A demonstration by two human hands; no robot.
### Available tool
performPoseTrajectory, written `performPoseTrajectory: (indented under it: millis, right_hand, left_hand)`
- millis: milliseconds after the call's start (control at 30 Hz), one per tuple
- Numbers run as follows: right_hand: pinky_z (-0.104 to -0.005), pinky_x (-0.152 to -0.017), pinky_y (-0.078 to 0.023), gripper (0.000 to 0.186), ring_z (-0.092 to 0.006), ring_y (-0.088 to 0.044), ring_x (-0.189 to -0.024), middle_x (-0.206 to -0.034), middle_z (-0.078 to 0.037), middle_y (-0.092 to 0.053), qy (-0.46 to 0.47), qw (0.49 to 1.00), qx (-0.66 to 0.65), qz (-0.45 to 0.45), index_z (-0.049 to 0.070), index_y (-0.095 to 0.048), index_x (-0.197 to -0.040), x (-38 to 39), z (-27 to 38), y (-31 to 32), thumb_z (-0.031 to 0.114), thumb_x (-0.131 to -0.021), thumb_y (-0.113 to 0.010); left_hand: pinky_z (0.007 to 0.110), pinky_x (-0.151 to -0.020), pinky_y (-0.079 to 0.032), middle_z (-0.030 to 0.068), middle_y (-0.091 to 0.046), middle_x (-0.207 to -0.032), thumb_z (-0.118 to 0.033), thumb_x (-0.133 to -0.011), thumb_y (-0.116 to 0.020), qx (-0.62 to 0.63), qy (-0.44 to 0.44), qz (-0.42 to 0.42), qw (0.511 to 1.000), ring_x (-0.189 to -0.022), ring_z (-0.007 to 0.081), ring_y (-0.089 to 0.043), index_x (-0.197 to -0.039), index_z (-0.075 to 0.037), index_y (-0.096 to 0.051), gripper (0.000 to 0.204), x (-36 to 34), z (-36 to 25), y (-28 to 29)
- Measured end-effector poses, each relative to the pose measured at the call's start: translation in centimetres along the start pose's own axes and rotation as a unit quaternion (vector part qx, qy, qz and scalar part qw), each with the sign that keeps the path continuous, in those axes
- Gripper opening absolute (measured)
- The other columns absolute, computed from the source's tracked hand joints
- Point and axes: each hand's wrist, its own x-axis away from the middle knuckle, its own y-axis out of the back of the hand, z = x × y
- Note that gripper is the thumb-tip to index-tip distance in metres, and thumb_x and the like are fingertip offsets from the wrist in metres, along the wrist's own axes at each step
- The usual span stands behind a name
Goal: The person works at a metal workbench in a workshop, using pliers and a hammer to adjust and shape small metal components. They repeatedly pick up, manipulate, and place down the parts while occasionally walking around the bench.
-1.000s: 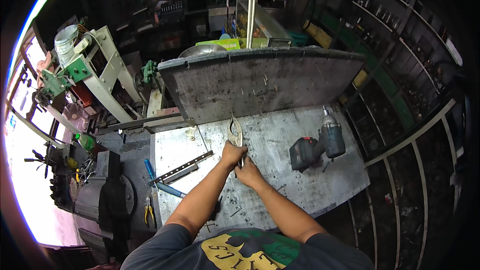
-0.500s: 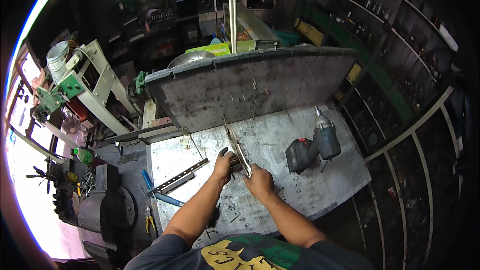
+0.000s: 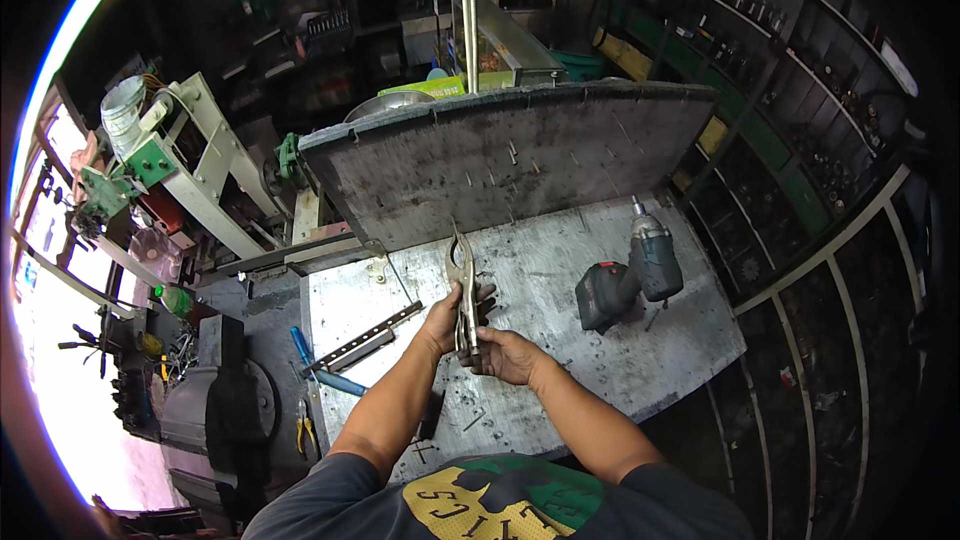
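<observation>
A pair of metal locking pliers (image 3: pixel 461 262) with curved jaws is held over the middle of the metal bench, jaws pointing away from me. My left hand (image 3: pixel 443 322) is closed around their handles, its fingertips showing on the right side. Against the lower end of the handles my right hand (image 3: pixel 508 355) is closed, thumb on top. The jaw tips come near the foot of the upright metal plate (image 3: pixel 420 190). To the left of my hands lies a perforated metal strip (image 3: pixel 375 335).
A cordless impact driver (image 3: pixel 656 265) with a black battery lies on the right of the bench. Blue-handled tools (image 3: pixel 340 383) lie at the left edge, with yellow-handled pliers (image 3: pixel 305 427) below. A bench vise (image 3: pixel 225 390) stands left; a metal rack (image 3: pixel 835 300) runs along the right.
The pliers have turned from slanting to nearly upright in view, their jaws wider apart. My right hand has shifted its hold, palm turned more upward, at the handle ends.
</observation>
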Motion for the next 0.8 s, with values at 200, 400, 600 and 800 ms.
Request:
performPoseTrajectory:
  millis: [200, 400, 600, 800]
  right_hand:
    - [-0.042, -0.064, -0.053, 0.023, -0.0241, -0.064, -0.064, -0.071, -0.007, -0.063, -0.048, 0.897, 0.388, -0.207, 0.007, -0.063, -0.089, -1.0, 0.2, -1.8, 0.029, -0.094, -0.071]
    - [-0.0528, -0.09, -0.056, 0.051, -0.0511, -0.068, -0.1, -0.109, -0.03, -0.069, 0.085, 0.576, 0.741, -0.334, -0.006, -0.054, -0.12, 0.8, -1.2, -4.5, 0.034, -0.093, -0.072]
    - [-0.0393, -0.078, -0.062, 0.046, -0.0316, -0.074, -0.087, -0.108, -0.017, -0.072, 0.067, 0.975, 0.057, -0.204, 0.006, -0.052, -0.133, 1.6, 0.0, -1.6, 0.034, -0.1, -0.069]
    - [-0.0355, -0.067, -0.06, 0.027, -0.0222, -0.073, -0.08, -0.089, -0.012, -0.072, -0.023, 0.944, 0.283, -0.17, 0.002, -0.065, -0.115, 0.7, 1.8, -1.3, 0.025, -0.101, -0.068]
  left_hand:
    - [0.043, -0.099, -0.053, 0.0264, -0.067, -0.127, -0.068, -0.086, -0.074, -0.488, -0.071, -0.258, 0.831, -0.116, 0.0327, -0.067, -0.14, 0.009, -0.053, 0.097, -0.1, -1.0, -3.4]
    - [0.053, -0.092, -0.058, 0.0307, -0.069, -0.119, -0.041, -0.098, -0.064, -0.514, 0.038, -0.194, 0.835, -0.102, 0.0436, -0.072, -0.131, 0.011, -0.052, 0.063, -1.4, -2.0, -4.3]
    - [0.053, -0.115, -0.046, 0.0209, -0.062, -0.139, -0.027, -0.106, -0.047, 0.161, -0.01, 0.106, 0.981, -0.128, 0.037, -0.061, -0.151, 0.002, -0.043, 0.054, -1.3, 1.6, -2.1]
    - [0.055, -0.113, -0.045, 0.0165, -0.067, -0.132, -0.03, -0.103, -0.061, 0.083, 0.002, 0.028, 0.996, -0.126, 0.0365, -0.062, -0.132, -0.002, -0.061, 0.04, -1.0, 0.8, -0.6]
